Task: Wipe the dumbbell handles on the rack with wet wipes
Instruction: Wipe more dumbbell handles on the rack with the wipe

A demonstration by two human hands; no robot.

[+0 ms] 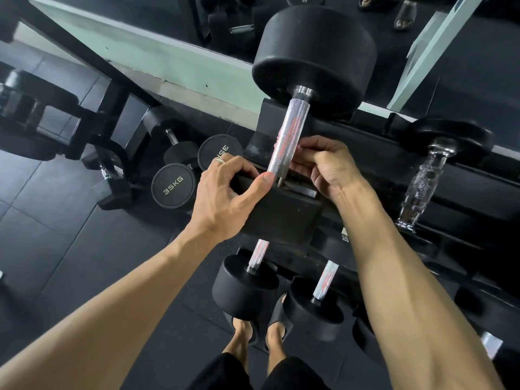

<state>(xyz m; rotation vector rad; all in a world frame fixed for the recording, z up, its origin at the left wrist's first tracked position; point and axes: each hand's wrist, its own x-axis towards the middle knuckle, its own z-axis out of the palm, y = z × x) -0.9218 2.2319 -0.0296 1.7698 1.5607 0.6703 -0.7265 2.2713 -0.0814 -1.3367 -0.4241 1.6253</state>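
A big black dumbbell (pixel 315 60) lies on the top shelf of the rack (pixel 380 153), its knurled silver handle (pixel 289 133) running toward me. On its near head (pixel 281 215) sits a dark flat pack (pixel 299 190). My left hand (pixel 225 192), a ring on one finger, grips the pack's left edge, thumb tip beside the handle's near end. My right hand (pixel 323 167) has its fingers curled and pinches the pack's top just right of the handle. No white wipe shows.
Lower shelves hold more dumbbells with silver handles (pixel 260 253) (pixel 326 280), and a shiny-handled dumbbell (pixel 425 178) lies to the right. Two 35KG dumbbells (pixel 173 185) stand on the floor at left, near a black bench frame (pixel 112 114). A mirror (pixel 225 23) is behind the rack. My sandalled feet (pixel 253 327) are below.
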